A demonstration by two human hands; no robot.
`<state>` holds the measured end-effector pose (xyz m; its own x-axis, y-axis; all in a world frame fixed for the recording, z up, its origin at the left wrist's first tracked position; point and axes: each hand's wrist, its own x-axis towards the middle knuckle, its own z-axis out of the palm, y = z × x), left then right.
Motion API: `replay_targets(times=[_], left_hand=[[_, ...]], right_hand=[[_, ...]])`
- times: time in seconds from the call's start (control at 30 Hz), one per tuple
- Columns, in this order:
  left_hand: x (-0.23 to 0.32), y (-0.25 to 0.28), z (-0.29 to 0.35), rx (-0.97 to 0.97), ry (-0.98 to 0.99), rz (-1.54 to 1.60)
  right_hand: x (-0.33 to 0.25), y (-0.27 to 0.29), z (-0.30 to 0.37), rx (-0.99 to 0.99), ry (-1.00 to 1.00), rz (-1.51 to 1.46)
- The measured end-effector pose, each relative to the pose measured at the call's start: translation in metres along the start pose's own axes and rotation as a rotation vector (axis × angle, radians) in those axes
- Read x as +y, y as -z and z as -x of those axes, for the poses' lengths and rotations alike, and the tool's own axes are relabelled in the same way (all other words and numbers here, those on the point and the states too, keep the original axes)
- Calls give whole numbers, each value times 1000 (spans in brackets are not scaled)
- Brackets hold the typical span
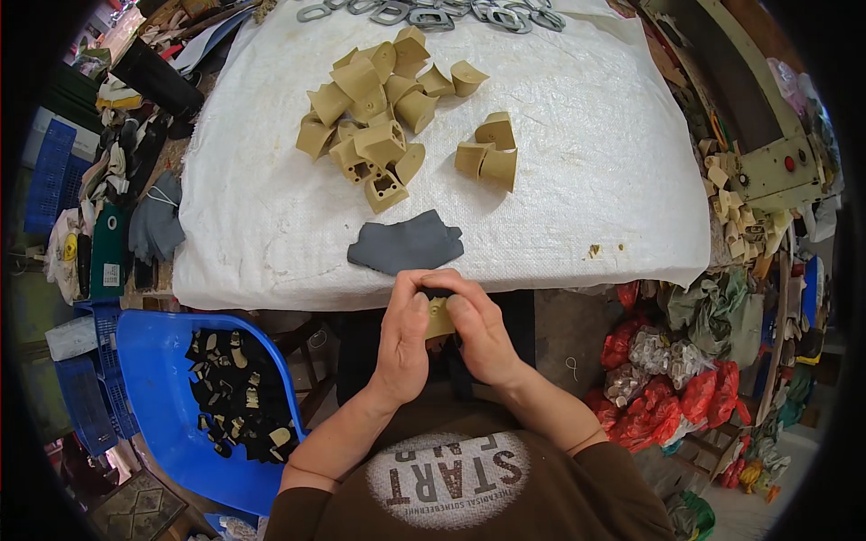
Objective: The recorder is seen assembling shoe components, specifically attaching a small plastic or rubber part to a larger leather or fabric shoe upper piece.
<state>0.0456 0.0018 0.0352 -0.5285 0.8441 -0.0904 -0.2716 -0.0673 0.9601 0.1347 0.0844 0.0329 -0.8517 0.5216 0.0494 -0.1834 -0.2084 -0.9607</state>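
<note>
Tan curved piece (438,317) is held between the curled left hand (405,335) and right hand (483,332), by a white-covered table (595,180)'s near edge. Dark grey sheeting (406,243) lies just beyond; similar tan pieces (379,142) are heaped farther back.

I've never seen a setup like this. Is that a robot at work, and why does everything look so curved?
There's no robot here: you are seeing a person's two bare hands. The one picture comes from a wide fisheye camera worn on the head and looking down, so straight edges bend toward its rim. The left hand and right hand hold a small tan piece between them. Just beyond, on a white sheet, lies a flat dark grey piece. Farther away are a heap of tan pieces, a smaller cluster to its right, and grey rings at the far end. A blue tub stands at the person's left.
</note>
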Motion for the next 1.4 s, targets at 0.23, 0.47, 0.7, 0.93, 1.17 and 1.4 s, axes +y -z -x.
replay_targets(times=[0.23,0.47,0.7,0.93,1.17,1.4], left_hand=[[8,11,2,-59,266,216],[9,19,2,-125,498,724],[13,25,6,-109,33,4],[21,32,8,-54,-25,-36],[16,27,9,-105,-170,-358],[-1,21,14,87,-14,-53]], right_hand=[[-9,8,1,-100,-234,-149],[-24,34,-8,-175,420,889],[-23,28,-5,65,169,362],[-22,17,2,21,6,232],[-9,17,4,21,153,397],[-3,11,6,-20,107,291]])
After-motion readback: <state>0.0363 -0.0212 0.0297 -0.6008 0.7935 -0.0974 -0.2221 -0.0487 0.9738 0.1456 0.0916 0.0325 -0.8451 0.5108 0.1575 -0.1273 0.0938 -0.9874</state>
